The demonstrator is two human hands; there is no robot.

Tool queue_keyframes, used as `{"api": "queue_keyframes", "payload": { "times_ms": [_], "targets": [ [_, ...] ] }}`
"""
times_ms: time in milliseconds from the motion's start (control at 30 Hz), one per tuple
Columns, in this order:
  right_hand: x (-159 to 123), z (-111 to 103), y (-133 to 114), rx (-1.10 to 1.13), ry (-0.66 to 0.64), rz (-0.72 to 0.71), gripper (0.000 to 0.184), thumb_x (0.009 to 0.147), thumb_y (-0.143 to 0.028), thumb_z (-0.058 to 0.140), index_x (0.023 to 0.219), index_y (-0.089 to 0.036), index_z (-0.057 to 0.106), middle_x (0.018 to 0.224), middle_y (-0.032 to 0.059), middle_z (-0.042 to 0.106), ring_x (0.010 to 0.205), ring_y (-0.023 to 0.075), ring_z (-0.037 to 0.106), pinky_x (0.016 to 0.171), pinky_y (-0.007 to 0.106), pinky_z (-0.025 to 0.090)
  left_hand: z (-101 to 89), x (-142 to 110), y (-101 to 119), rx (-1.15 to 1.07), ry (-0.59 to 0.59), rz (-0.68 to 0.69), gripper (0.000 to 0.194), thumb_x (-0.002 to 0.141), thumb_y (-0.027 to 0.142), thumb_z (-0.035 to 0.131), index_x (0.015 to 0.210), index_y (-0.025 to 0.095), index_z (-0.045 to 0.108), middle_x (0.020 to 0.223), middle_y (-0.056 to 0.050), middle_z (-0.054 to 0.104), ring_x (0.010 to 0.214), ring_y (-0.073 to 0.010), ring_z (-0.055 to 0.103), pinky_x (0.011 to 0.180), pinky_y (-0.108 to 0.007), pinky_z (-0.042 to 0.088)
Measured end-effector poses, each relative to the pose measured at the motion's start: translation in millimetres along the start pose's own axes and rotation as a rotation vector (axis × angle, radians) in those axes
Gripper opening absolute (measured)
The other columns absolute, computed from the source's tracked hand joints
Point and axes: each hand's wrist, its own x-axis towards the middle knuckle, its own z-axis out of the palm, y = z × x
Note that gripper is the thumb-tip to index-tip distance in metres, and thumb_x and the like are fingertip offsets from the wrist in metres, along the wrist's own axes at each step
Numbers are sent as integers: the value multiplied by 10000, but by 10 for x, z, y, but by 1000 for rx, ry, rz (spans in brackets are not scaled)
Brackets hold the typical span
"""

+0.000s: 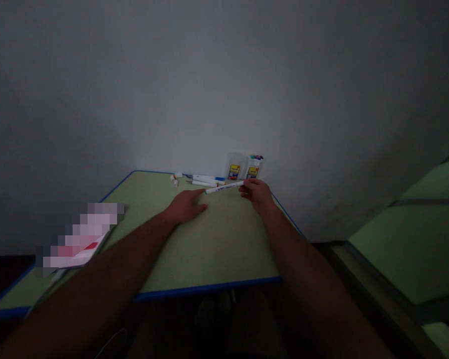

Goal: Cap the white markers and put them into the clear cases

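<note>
A white marker pen (224, 188) lies slanted in the air or just over the table; its exact height is hard to tell. My right hand (259, 193) pinches its right end between thumb and fingers. At the pen's green-tinged left end is the index fingertip of my left hand (186, 205), whose thumb stands apart and holds nothing. Behind the hands lie several white pens, among them one with a blue end (208, 178) and one with a dark tip (204, 184). Small white caps (175, 183) sit to their left.
A clear plastic case (234, 166) stands against the wall, beside a second case (254, 166) filled with colourful pens. On the left of the blue-edged table (209, 249) rests a flat, partly pixelated pink-and-white object (86, 238). A grey wall (209, 85) rises behind.
</note>
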Motion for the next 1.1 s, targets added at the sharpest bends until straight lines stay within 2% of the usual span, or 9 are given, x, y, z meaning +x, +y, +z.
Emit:
{"api": "queue_keyframes", "payload": {
  "times_ms": [133,200,333,500,667,867,1100],
  "targets": [
    [93,-67,-122,62,95,-38,79,857,-94,612,814,-161,609,671,-6,681,540,104,653,468,200,541,23,-6,1,162,-142,-3,707,901,614,433,1508,253,437,1599,-133,368,1456,-400,310,1119,-640,226],
    [160,-119,-206,72,132,-78,77,858,-104,604,810,-164,595,658,-5,678,533,104,649,470,196,544,32,-7,-5,185,-185,-3,705,911,648,382,1518,291,416,1622,-121,322,1470,-407,275,1104,-676,205],
    [323,-252,-486,9,212,-183,92,829,-99,627,801,-173,580,651,-9,664,505,99,633,463,192,546,43,-4,-13,192,-215,9,738,914,677,337,1538,285,384,1625,-130,309,1474,-418,258,1094,-694,195],
    [551,-410,-980,-120,375,-357,99,814,-88,613,772,-170,576,618,-28,604,503,90,610,438,175,529,61,-1,-10,200,-225,6,755,909,697,329,1542,289,382,1634,-123,285,1478,-431,238,1094,-712,168],
    [765,-480,-1370,-244,482,-459,115,803,-75,616,756,-161,555,612,-27,580,524,85,594,432,165,512,80,9,-26,186,-223,-5,768,896,713,331,1540,299,387,1638,-110,276,1481,-434,231,1095,-725,154],
    [984,-454,-1586,-376,568,-511,94,812,-97,616,803,-166,553,642,-28,577,529,86,588,410,159,478,80,10,-28,184,-214,-7,757,887,719,343,1532,326,397,1636,-97,287,1486,-420,230,1105,-712,159],
    [1212,-455,-1645,-526,584,-537,47,819,-133,616,856,-155,598,671,-13,592,552,96,601,442,184,502,37,-8,29,211,-231,-11,767,896,703,337,1538,286,391,1636,-104,286,1485,-422,232,1097,-727,173]
  ]
}}
